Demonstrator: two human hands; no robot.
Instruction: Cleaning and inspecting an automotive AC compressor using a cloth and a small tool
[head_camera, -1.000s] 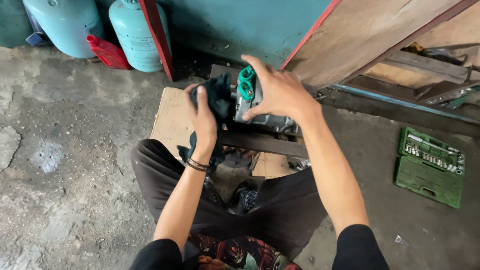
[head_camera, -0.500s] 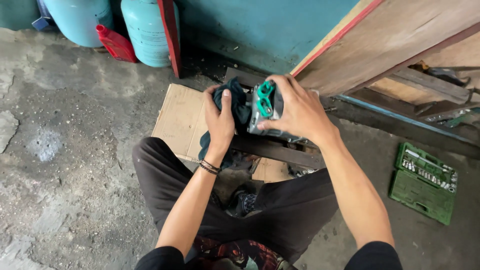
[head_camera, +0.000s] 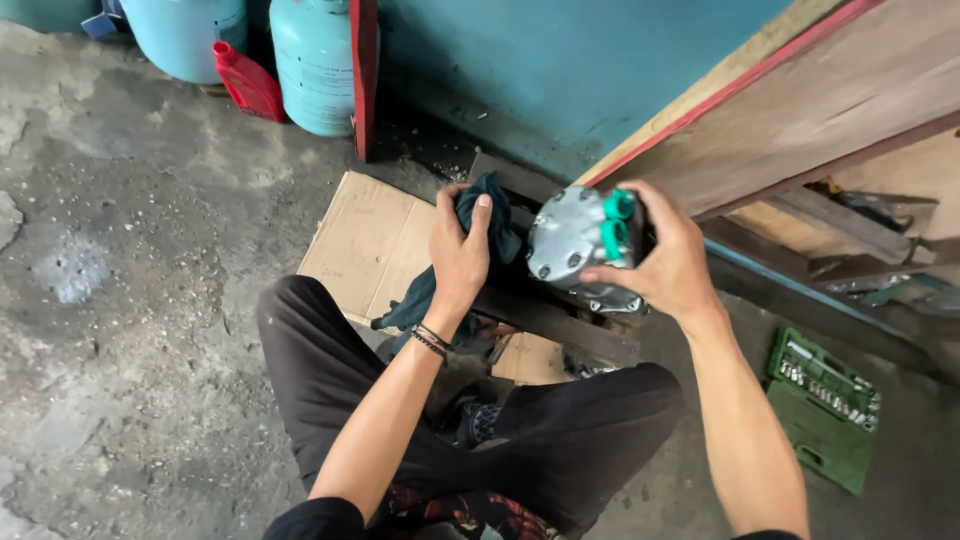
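A rough repair workshop with a bare concrete floor

The stained, cracked concrete floor, pale blue gas cylinders standing against a teal wall, a red oil bottle beside them, an open green socket set case lying on the ground and a flattened cardboard sheet used as a work mat all point to it (so do the weathered wooden boards leaning at the right).

Left hand grips a dark cloth beside the silver metal part that the right hand holds.
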